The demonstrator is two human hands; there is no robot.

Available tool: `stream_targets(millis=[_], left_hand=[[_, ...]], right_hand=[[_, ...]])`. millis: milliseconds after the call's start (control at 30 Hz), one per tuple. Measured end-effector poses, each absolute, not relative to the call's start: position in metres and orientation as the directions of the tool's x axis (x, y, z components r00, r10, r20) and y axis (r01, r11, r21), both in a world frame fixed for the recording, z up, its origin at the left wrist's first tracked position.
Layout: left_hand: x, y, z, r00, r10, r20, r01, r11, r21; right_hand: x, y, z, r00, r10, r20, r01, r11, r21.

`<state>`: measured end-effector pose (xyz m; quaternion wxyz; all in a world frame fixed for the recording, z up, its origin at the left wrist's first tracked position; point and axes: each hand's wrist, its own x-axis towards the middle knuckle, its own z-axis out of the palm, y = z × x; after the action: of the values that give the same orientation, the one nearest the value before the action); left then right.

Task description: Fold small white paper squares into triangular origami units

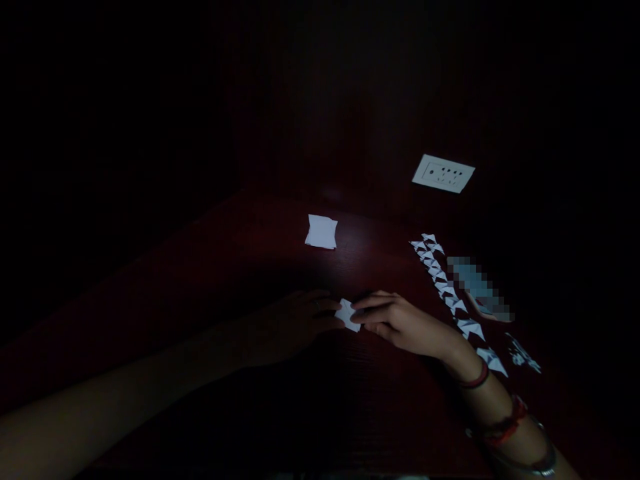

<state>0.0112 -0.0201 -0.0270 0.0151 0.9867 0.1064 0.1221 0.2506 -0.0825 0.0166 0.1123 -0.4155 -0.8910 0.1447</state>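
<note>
A small white folded paper (pixel 349 316) lies on the dark red table in front of me, with a crease showing on its top. My left hand (pixel 311 313), deep in shadow, holds its left edge with the fingertips. From the other side my right hand (pixel 387 317) grips the right part, fingers on top and the thumb lower, near its edge. Some of the paper is covered by the fingers. Bracelets circle my right wrist.
A stack of white paper sheets (pixel 321 233) sits farther back. To the right runs a row of folded paper pieces (pixel 442 287), beside a pixelated, phone-like object (pixel 480 287) and small pale scraps (pixel 523 355). A socket plate (pixel 443 174) is on the wall behind.
</note>
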Motion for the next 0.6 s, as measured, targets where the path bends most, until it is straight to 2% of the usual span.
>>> stream_targets(millis=[267, 500, 600], left_hand=[[0.009, -0.01, -0.029, 0.948, 0.177, 0.266, 0.162, -0.984, 0.08], [0.013, -0.008, -0.03, 0.92, 0.12, 0.374, 0.09, -0.991, 0.096], [0.014, -0.007, -0.03, 0.924, 0.109, 0.367, 0.089, -0.994, 0.07]], right_hand=[[0.249, -0.084, 0.018, -0.668, 0.739, 0.086, 0.669, 0.647, -0.365], [0.239, -0.083, 0.013, -0.594, 0.779, 0.201, 0.692, 0.622, -0.366], [0.239, -0.082, 0.01, -0.595, 0.772, 0.225, 0.689, 0.634, -0.352]])
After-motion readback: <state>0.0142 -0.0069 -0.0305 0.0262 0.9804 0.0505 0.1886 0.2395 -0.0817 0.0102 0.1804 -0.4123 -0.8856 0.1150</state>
